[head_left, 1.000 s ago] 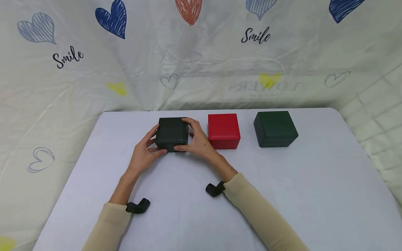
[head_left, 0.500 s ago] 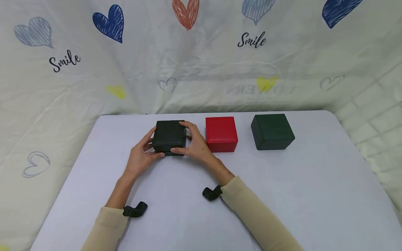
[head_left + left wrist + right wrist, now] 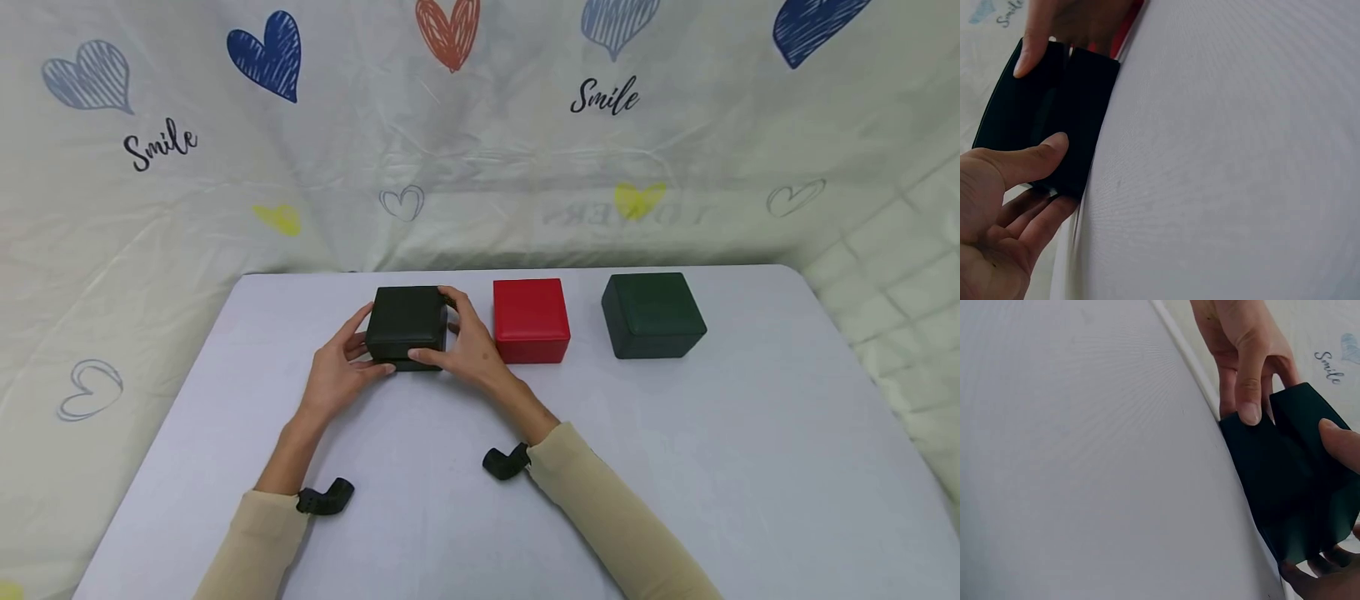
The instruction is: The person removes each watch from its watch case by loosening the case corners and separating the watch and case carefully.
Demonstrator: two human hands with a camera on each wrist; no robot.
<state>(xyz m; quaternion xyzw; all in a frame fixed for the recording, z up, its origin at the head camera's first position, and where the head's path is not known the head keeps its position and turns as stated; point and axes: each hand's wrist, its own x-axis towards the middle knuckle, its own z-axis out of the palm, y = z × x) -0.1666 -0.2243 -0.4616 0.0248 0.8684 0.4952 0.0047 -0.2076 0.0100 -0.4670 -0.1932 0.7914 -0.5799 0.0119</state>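
Hands, left hand (image 3: 337, 375) and right hand (image 3: 468, 350), pinch black box (image 3: 407, 321) sides beside red box (image 3: 531, 321); table (image 3: 750, 433) bare rightward.

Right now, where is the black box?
In the head view the black box sits left of the red box, gripped between the left hand and right hand.

Looks like a makeshift recording corner set up indoors, possibly in a home, though the views show too little to be sure. A plain pale table (image 3: 675, 467) stands against a draped sheet backdrop (image 3: 480, 167) printed with scribbled hearts and the word "Smile". The sheet is creased and hangs around three sides. Three small closed boxes sit in a tidy row: black box (image 3: 406, 327), red box (image 3: 530, 320), dark green box (image 3: 651, 314).
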